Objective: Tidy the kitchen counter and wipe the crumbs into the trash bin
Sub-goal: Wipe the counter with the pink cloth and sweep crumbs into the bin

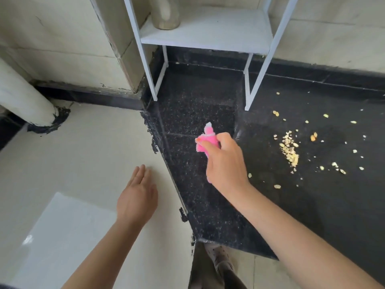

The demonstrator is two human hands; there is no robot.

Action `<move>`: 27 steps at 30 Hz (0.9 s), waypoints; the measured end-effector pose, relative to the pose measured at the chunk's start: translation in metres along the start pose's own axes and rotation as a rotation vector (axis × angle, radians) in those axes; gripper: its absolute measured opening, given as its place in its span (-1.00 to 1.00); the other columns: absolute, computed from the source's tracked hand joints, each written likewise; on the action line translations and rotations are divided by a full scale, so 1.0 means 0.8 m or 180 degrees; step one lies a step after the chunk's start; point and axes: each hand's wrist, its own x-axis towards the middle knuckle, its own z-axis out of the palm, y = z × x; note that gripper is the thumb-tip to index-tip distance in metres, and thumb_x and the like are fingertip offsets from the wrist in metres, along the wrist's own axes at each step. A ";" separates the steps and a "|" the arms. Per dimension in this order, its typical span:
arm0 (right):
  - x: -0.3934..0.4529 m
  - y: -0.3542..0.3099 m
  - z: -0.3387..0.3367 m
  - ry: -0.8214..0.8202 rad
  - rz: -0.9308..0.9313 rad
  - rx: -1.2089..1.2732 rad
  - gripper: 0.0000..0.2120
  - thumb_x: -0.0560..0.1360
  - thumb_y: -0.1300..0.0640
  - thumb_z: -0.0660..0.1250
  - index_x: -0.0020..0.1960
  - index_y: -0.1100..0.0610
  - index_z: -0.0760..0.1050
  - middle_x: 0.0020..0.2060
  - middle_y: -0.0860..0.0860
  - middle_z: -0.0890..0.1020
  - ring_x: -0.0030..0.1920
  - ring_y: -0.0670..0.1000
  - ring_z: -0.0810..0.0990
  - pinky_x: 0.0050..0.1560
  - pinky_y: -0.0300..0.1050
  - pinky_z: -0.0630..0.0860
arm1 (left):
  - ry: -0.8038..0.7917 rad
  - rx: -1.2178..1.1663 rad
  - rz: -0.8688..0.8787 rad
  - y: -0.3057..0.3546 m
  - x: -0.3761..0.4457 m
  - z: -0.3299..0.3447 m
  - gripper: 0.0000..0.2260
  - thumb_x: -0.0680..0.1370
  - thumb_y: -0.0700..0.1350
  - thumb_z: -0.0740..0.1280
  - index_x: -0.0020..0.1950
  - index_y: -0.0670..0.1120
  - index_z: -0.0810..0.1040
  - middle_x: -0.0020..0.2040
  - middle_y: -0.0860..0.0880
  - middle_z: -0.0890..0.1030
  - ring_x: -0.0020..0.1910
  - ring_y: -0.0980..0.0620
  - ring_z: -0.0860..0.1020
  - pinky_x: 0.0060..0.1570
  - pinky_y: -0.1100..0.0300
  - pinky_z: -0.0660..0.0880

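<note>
Probably a home kitchen: crumb-strewn granite counter.

Pink cloth, black speckled counter, pale yellow crumbs, white rack.

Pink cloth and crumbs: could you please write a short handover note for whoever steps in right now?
Right hand grips the crumpled pink cloth over the black speckled stone counter. Left hand is open, fingers straight, above the cream surface.
Pale yellow crumbs lie piled and scattered to the right of the cloth, more near the white metal rack.
Done: cloth in hand. Left: sweep crumbs into the bin, not in view.
</note>
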 end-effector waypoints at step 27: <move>-0.075 -0.008 -0.032 -0.0277 0.0322 -0.0692 -0.44 0.05 0.34 0.53 0.03 0.05 0.63 -0.29 0.09 0.56 -0.33 0.14 0.55 -0.25 -0.14 -0.14 | -0.0853 0.0647 0.0235 0.023 0.004 -0.009 -0.57 0.65 -0.15 -0.02 0.51 -0.20 0.08 0.55 -0.05 0.06 0.55 0.04 -0.01 0.41 0.09 0.22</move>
